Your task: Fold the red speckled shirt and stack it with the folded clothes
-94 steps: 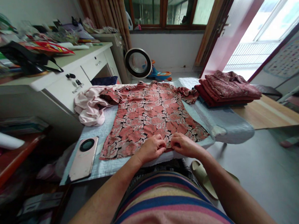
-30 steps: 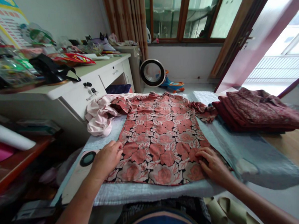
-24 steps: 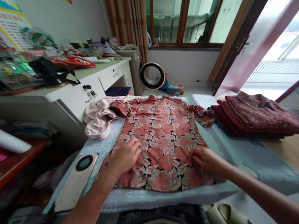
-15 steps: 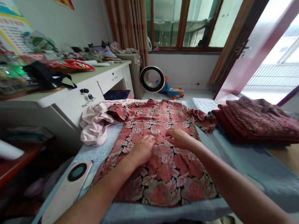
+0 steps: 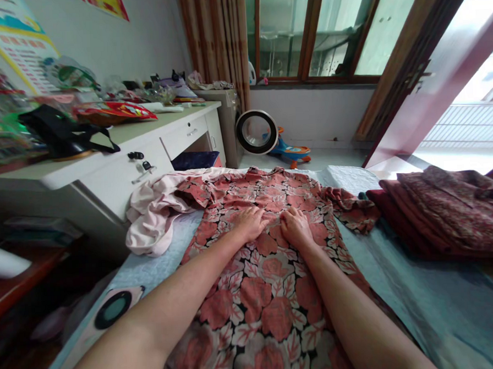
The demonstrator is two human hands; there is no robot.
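A short-sleeved shirt [image 5: 271,268] with a red, grey and black flower print lies spread on a light blue cloth [image 5: 403,270], its collar at the far end. My left hand [image 5: 252,224] rests on the upper middle of the shirt, fingers stretched across the fabric. Just to its right, my right hand [image 5: 297,227] presses on the same shirt with its fingers bent downward and fingertips partly hidden. A narrow gap of fabric separates the hands. Neither hand visibly lifts the cloth.
Pink crumpled fabric [image 5: 149,220] lies left of the shirt, and a pale device with a dark round disc [image 5: 112,309] sits near my left forearm. At right is a stack of folded dark red clothes [image 5: 454,212]. A cluttered white desk [image 5: 105,170] stands left.
Both hands have shifted slightly to the far side along the shirt, and the right hand has come down onto it. The view has moved closer to the shirt.
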